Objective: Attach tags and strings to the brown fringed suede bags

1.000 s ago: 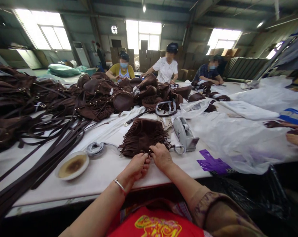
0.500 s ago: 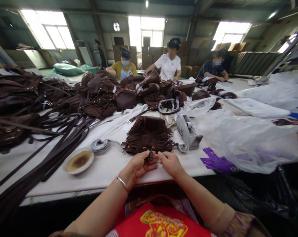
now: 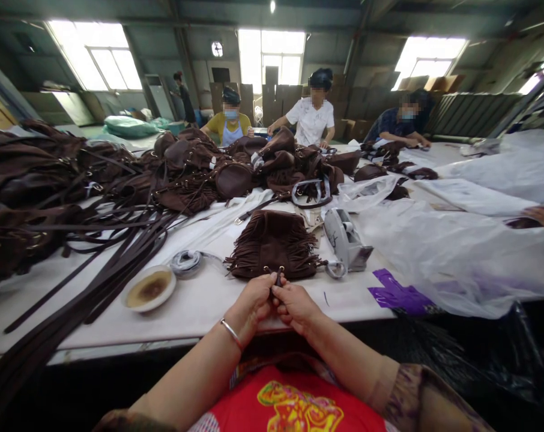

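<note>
A dark brown fringed bag (image 3: 274, 240) lies flat on the white-covered table (image 3: 200, 318), its drawcord eyelets towards me. Just below the eyelets, my left hand (image 3: 256, 297) is closed on the bag's dark drawstring tassel (image 3: 277, 282). My right hand (image 3: 294, 306) meets it there, thumb and fingers pinching the same tassel. My fingers hide most of the tassel. To the right of the bag sits a grey tape dispenser (image 3: 346, 240), with a coil of wrapped strap (image 3: 335, 270) beside it.
A white dish (image 3: 148, 289) with brown residue and a wrapped coil (image 3: 185, 262) are at left, near long dark straps (image 3: 119, 282). Brown bags (image 3: 236, 168) are heaped behind. Plastic bags (image 3: 447, 252) and purple tape (image 3: 398, 292) lie right. Several co-workers (image 3: 314, 114) are across the table.
My right hand has moved left onto the tassel and my left fingers have curled in. A small dark scrap now lies on the table right of my hands.
</note>
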`<state>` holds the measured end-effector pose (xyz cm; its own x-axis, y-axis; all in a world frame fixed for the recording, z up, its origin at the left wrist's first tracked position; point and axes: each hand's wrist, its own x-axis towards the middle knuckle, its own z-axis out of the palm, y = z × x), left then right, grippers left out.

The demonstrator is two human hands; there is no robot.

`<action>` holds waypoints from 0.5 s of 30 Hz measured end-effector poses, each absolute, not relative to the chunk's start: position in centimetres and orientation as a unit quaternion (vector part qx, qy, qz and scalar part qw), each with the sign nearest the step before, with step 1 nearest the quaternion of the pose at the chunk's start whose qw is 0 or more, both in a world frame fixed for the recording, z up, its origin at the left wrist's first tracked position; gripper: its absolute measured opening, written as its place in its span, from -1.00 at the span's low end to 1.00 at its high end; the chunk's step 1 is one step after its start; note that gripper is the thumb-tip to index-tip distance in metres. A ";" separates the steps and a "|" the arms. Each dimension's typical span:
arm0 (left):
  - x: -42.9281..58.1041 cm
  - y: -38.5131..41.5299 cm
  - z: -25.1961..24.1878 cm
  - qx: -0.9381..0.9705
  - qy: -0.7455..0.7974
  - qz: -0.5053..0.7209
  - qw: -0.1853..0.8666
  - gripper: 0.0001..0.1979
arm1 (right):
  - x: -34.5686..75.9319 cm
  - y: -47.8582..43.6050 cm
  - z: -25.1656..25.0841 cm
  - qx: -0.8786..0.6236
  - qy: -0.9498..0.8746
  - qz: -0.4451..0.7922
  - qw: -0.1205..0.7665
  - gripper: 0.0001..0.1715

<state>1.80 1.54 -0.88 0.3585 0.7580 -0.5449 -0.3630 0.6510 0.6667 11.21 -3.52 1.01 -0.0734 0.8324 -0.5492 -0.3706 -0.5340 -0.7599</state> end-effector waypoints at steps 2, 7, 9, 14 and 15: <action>2.0 1.7 -0.9 0.211 0.452 0.360 0.788 -0.78 | 11.1 -3.6 0.9 -0.539 -0.236 0.686 0.427 -0.70; 2.1 1.6 -0.6 0.187 0.467 0.361 0.786 -0.75 | 10.7 -4.0 0.5 -0.566 -0.307 0.644 0.413 -0.66; 2.1 1.5 -0.4 0.181 0.471 0.365 0.782 -0.74 | 10.6 -4.1 0.2 -0.579 -0.327 0.622 0.413 -0.65; 2.4 1.5 0.0 0.181 0.478 0.399 0.761 -0.77 | 10.8 -3.8 -0.4 -0.645 -0.481 0.436 0.403 -0.68; 2.5 1.6 0.1 0.184 0.480 0.402 0.758 -0.78 | 10.9 -3.7 -0.4 -0.652 -0.523 0.383 0.392 -0.69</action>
